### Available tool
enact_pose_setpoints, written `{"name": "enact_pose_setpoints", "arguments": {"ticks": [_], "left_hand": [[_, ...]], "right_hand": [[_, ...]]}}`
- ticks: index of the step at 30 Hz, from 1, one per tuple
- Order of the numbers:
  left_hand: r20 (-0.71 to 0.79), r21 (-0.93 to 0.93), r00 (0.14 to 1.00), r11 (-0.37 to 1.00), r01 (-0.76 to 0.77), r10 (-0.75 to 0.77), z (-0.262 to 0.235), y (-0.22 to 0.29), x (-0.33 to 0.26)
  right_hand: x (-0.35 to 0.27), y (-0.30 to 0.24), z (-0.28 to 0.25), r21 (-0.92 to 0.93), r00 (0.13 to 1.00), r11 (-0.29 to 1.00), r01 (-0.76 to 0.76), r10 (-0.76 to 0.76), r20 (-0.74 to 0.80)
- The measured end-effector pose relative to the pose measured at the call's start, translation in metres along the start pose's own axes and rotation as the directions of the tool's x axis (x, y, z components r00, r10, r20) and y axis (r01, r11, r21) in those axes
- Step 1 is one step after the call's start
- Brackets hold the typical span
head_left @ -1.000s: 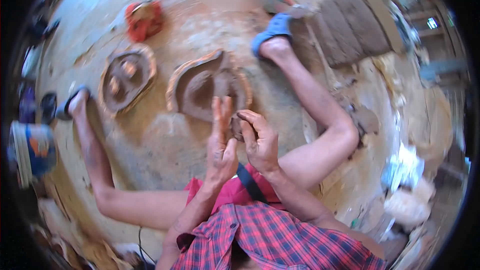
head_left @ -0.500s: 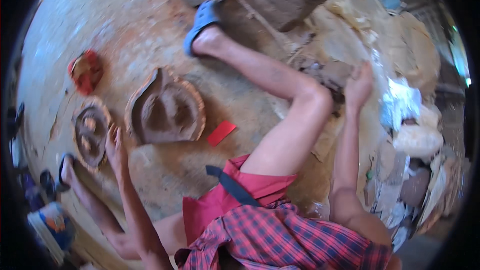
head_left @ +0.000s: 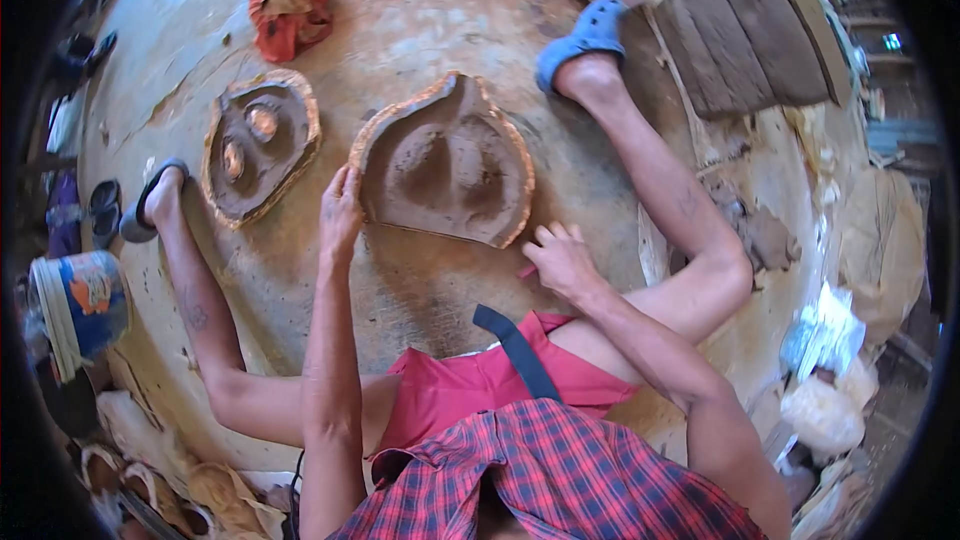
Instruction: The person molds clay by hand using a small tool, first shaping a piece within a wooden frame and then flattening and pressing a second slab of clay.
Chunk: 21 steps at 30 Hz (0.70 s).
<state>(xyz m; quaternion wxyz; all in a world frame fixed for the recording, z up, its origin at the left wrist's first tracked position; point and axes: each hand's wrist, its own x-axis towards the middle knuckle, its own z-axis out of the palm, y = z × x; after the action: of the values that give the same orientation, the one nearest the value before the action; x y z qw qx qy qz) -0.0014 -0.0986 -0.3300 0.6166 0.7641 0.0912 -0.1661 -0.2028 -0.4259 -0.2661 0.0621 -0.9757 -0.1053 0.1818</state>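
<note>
A shallow mould (head_left: 445, 165) with a rough orange-brown rim and a lining of grey-brown clay lies on the floor in front of me. The clay inside has two rounded hollows side by side. My left hand (head_left: 342, 208) grips the mould's left edge, its fingers on the rim. Just off the lower right edge, my right hand (head_left: 562, 258) is closed, with fingers curled over a small red flat card (head_left: 527, 272). Most of the card is hidden under the hand. Further left lies a smaller clay-lined mould (head_left: 262, 148) with two orange lumps showing in it.
A red cloth bundle (head_left: 290, 15) sits beyond the smaller mould. Large clay slabs (head_left: 750, 30) stand at the far right, with loose clay (head_left: 765, 240) beyond my right knee. A bucket (head_left: 85, 305) is at the left. My legs spread around the moulds.
My right hand has left the loose clay at the right and come to the red card. My left hand has moved onto the larger mould's edge. The view has swung right.
</note>
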Motion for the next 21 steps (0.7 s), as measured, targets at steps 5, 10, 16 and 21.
{"name": "enact_pose_setpoints", "arguments": {"ticks": [5, 10, 16, 21], "left_hand": [[-0.129, 0.101, 0.99, 0.994, -0.034, 0.047, 0.001, 0.017, -0.01], [-0.032, 0.509, 0.895, 0.778, -0.368, 0.445, 0.02, 0.055, -0.024], [0.175, 0.632, 0.821, 0.578, -0.517, 0.543, 0.053, 0.075, -0.061], [0.183, 0.694, 0.854, 0.551, -0.464, 0.488, 0.092, 0.071, -0.063]], "right_hand": [[0.004, 0.031, -0.083, 0.429, 0.91, 0.803, -0.413, 0.374, 0.178], [0.091, -0.005, -0.117, 0.634, 0.821, 0.771, 0.057, 0.325, -0.47], [0.146, 0.025, -0.101, 0.585, 0.907, 0.799, -0.138, 0.339, -0.249], [0.165, 0.026, -0.097, 0.45, 0.966, 0.892, -0.046, 0.154, -0.207]]}}
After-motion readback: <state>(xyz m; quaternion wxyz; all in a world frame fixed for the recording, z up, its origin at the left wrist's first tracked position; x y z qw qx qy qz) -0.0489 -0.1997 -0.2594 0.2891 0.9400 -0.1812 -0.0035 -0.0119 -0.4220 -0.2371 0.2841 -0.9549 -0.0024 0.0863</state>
